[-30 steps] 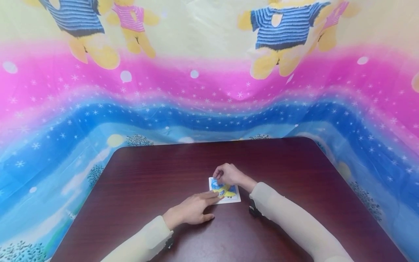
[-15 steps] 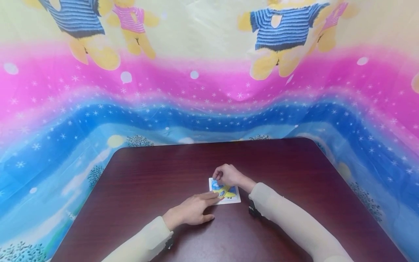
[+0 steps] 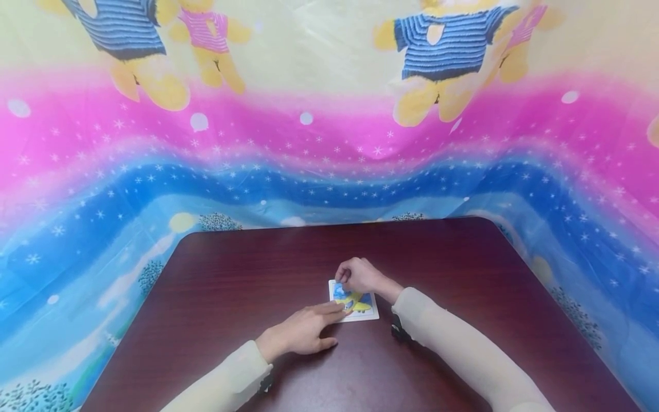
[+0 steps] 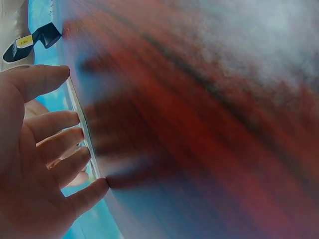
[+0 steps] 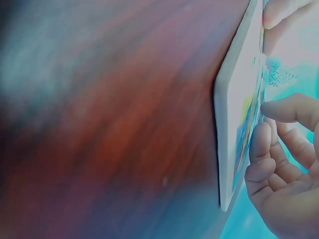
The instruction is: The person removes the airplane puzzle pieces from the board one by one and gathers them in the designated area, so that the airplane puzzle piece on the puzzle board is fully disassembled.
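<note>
A small square picture board [image 3: 372, 313] with a thick white border lies on the table, its picture showing a yellow airplane on blue. My left hand [image 3: 308, 328] rests flat, its straight fingertips on the board's lower left part and its thumb on the tabletop. My right hand [image 3: 362, 276] is over the board's upper part with curled fingers. In the right wrist view, thumb and finger of the right hand [image 5: 286, 174] come close together at the picture side of the board [image 5: 225, 134]; whether they pinch a piece there is hidden.
The dark reddish-brown table [image 3: 247, 274] has rounded far corners. Behind and beside it hangs a colourful curtain [image 3: 309, 149] with bears and snowflakes. A black wrist device [image 3: 397, 329] sits below the right sleeve, another black device [image 3: 266, 380] at the left cuff.
</note>
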### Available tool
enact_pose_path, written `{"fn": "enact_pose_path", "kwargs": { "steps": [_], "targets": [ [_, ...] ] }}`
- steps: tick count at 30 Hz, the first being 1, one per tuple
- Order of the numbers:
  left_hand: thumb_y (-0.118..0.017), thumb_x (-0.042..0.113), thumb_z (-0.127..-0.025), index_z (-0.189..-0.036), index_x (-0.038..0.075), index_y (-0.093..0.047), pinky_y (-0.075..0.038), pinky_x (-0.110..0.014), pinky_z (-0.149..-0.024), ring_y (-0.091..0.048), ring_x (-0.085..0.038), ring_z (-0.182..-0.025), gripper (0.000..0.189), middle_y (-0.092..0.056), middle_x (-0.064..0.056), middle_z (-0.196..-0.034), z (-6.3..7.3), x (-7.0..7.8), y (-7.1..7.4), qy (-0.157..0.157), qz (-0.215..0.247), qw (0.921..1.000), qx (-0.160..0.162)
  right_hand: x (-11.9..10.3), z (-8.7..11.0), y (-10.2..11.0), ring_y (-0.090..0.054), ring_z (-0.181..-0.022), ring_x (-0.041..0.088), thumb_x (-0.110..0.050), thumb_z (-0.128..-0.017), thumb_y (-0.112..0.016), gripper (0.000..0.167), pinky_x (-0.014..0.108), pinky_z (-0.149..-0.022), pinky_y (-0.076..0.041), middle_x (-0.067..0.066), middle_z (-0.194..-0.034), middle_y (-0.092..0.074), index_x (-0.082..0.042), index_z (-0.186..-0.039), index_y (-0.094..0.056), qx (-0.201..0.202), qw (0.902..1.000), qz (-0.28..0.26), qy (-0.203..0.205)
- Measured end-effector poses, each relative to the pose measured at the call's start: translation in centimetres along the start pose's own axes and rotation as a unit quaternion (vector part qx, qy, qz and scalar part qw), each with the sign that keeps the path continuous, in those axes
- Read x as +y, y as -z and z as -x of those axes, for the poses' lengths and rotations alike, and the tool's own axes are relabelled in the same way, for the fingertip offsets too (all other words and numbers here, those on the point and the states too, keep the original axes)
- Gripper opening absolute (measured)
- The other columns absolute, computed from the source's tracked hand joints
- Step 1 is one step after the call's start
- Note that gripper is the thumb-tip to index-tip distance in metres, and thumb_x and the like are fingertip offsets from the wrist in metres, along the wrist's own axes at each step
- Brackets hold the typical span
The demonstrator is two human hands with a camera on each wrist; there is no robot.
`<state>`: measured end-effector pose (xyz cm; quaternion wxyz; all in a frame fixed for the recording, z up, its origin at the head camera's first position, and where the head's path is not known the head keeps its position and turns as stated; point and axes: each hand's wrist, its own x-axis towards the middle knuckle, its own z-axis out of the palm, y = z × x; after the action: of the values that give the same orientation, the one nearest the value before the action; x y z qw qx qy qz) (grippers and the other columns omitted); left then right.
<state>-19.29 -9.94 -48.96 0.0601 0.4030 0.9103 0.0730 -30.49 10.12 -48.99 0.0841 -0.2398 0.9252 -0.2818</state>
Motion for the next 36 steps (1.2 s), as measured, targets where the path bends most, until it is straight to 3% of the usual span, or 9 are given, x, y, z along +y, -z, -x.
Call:
{"fn": "enact_pose_path", "kwargs": {
  "steps": [14, 24, 36],
  "targets": [
    [-0.063, 0.039, -0.095, -0.15, 0.019, -0.047, -0.041, -0.039, -0.116, -0.041, -0.02, -0.147, 0.061, -0.043, -0.002, -0.158, -0.1, 0.0, -0.1, 0.003, 0.001, 1.0, -0.002, 1.4, 0.1, 0.6, -0.063, -0.07, 0.002, -0.01, -0.078, -0.078, 0.015, 0.026, -0.072, -0.054, -0.013, -0.074, -0.069, -0.023, -0.082, -0.074, 0.024, 0.9994, -0.013, 0.02],
    [-0.062, 0.04, -0.096, -0.151, 0.02, -0.046, -0.041, -0.039, -0.117, -0.041, -0.019, -0.147, 0.06, -0.042, 0.0, -0.159, -0.1, 0.0, -0.1, 0.01, 0.002, 0.9999, -0.004, 2.4, 0.8, 1.5, -0.064, -0.075, 0.006, -0.006, -0.079, -0.077, 0.016, 0.027, -0.072, -0.056, -0.009, -0.079, -0.07, -0.021, -0.085, -0.074, 0.014, 0.9989, -0.043, -0.011],
    [-0.063, 0.04, -0.096, -0.151, 0.023, -0.045, -0.041, -0.039, -0.116, -0.041, -0.019, -0.147, 0.061, -0.042, 0.001, -0.159, -0.1, 0.1, 0.1, 0.018, 0.011, 0.9997, -0.01, 4.9, 1.9, 3.6, -0.068, -0.082, 0.01, -0.006, -0.081, -0.078, 0.015, 0.028, -0.074, -0.059, -0.003, -0.087, -0.073, -0.014, -0.094, -0.074, 0.011, 0.9964, -0.083, -0.01]
  ]
}}
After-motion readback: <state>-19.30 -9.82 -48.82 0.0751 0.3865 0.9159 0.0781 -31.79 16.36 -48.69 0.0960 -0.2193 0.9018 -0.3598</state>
